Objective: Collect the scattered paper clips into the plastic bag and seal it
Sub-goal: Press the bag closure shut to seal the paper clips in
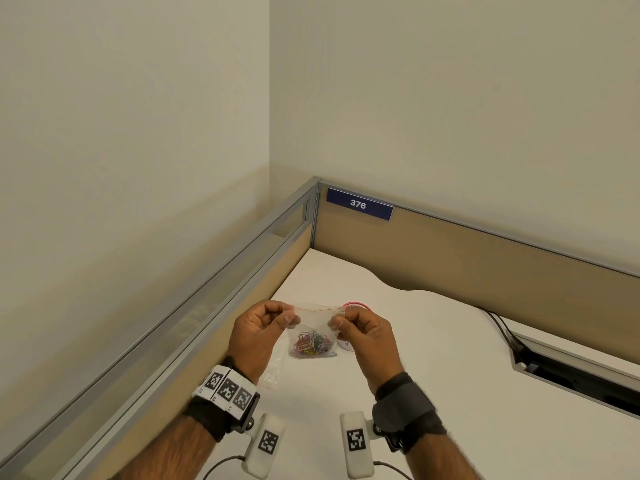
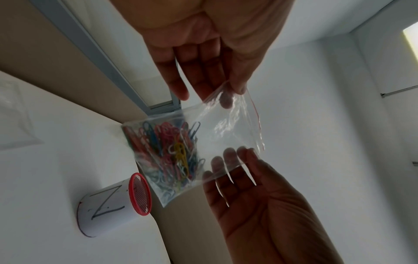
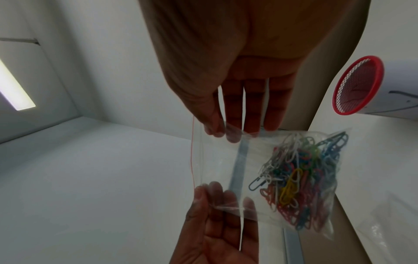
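A small clear zip bag [image 1: 313, 323] with a red line along its top hangs upright above the white desk [image 1: 433, 375]. A bunch of coloured paper clips [image 1: 313, 345] lies in its bottom. My left hand [image 1: 292, 318] pinches the bag's top left corner and my right hand [image 1: 337, 322] pinches the top right corner. The left wrist view shows the bag [image 2: 228, 128] and clips [image 2: 167, 148] stretched between my left hand [image 2: 226, 92] and right hand [image 2: 235, 160]. The right wrist view shows the same bag [image 3: 221, 166] and clips [image 3: 298, 178]. Whether the zip is closed cannot be told.
A white cup with a red mesh rim [image 1: 356, 304] stands on the desk just behind the bag. A second clear bag [image 1: 272, 375] lies flat under my left wrist. Partition walls [image 1: 485, 258] close the desk's left and back. A cable slot [image 1: 571, 368] opens at the right.
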A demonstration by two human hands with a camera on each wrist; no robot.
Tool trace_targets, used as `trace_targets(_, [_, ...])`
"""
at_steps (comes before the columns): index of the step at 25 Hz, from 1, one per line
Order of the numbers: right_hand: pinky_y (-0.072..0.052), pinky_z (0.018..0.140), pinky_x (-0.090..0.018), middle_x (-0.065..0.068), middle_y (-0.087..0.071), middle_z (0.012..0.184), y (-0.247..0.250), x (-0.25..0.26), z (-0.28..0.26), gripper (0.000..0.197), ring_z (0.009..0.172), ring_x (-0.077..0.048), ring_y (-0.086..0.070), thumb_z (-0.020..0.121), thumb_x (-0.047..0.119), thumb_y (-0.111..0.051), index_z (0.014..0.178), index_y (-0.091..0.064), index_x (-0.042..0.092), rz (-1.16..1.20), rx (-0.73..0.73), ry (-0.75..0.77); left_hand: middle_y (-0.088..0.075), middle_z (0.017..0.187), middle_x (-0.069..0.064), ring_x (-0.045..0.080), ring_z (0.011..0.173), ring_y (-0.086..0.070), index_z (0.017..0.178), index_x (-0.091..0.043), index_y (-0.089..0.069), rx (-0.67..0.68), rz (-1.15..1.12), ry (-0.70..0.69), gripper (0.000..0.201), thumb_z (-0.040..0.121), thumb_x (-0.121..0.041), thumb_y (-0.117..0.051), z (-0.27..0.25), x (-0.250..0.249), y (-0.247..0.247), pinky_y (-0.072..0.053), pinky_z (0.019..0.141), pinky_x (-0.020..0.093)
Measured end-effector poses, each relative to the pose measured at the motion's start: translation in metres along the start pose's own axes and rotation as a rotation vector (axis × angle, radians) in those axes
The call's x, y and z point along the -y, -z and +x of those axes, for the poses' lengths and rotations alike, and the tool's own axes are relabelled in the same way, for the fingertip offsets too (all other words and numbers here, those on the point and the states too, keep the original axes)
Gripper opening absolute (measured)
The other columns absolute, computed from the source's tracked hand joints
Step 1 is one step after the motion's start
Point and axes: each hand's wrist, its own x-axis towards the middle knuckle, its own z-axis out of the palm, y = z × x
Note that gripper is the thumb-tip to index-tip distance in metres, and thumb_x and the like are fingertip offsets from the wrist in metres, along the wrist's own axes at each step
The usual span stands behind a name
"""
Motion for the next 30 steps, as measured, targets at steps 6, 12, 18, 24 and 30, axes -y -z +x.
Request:
trace_targets(6, [-0.058, 0.083, -0.050, 0.000, -0.068, 0.081, 0.000, -0.004, 0.002, 0.007, 0.088, -0.029, -0.066, 0.087, 0.009, -0.066, 0.083, -0.069, 0.005, -0.008, 0.009, -0.030, -0.079, 0.085, 0.009, 0.020, 0.081, -0.075, 0.092, -0.001, -0.068, 0.037, 0.094, -0.012, 0.003, 0.091, -0.002, -0.066, 0.002, 0.000, 0.007, -0.059, 0.077, 0.023])
trace_targets(12, [-0.058, 0.088, -0.043, -0.001, -0.069, 0.101, 0.000, -0.003, 0.000, 0.013, 0.099, -0.021, -0.066, 0.086, 0.015, -0.069, 0.099, -0.068, 0.017, -0.046, 0.030, -0.038, -0.077, 0.080, 0.006, 0.014, 0.076, -0.073, 0.089, -0.002, -0.067, 0.083, 0.178, -0.036, 0.006, 0.092, 0.000, -0.063, 0.002, 0.000, 0.002, -0.057, 0.074, 0.020])
trace_targets(18, [-0.045, 0.092, -0.024, 0.014, -0.060, 0.111, -0.022, 0.021, 0.006, 0.027, 0.107, -0.004, -0.052, 0.080, 0.044, -0.071, 0.103, -0.066, 0.030, -0.606, 0.158, 0.221, -0.074, 0.086, -0.010, 0.005, 0.085, -0.070, 0.087, -0.018, -0.069, 0.170, 0.408, -0.138, 0.008, 0.090, -0.011, -0.069, -0.002, 0.006, 0.003, -0.054, 0.074, 0.013])
trace_targets(24, [-0.054, 0.080, -0.028, 0.004, -0.065, 0.090, -0.029, 0.024, 0.011, 0.018, 0.086, -0.011, -0.059, 0.084, 0.034, -0.069, 0.090, -0.068, 0.018, -0.591, 0.202, 0.165, -0.072, 0.085, -0.009, 0.008, 0.082, -0.069, 0.089, -0.018, -0.068, 0.177, 0.422, -0.141, 0.008, 0.091, -0.011, -0.068, 0.000, 0.006, 0.007, -0.053, 0.072, 0.015])
trace_targets(30, [-0.056, 0.073, -0.029, 0.002, -0.064, 0.086, -0.034, 0.020, 0.010, 0.014, 0.080, -0.015, -0.060, 0.082, 0.030, -0.070, 0.087, -0.065, 0.017, -0.614, 0.203, 0.170, -0.073, 0.082, 0.002, 0.012, 0.075, -0.069, 0.088, -0.015, -0.067, 0.179, 0.388, -0.099, 0.009, 0.092, -0.007, -0.066, -0.003, 0.006, 0.004, -0.055, 0.067, 0.021])
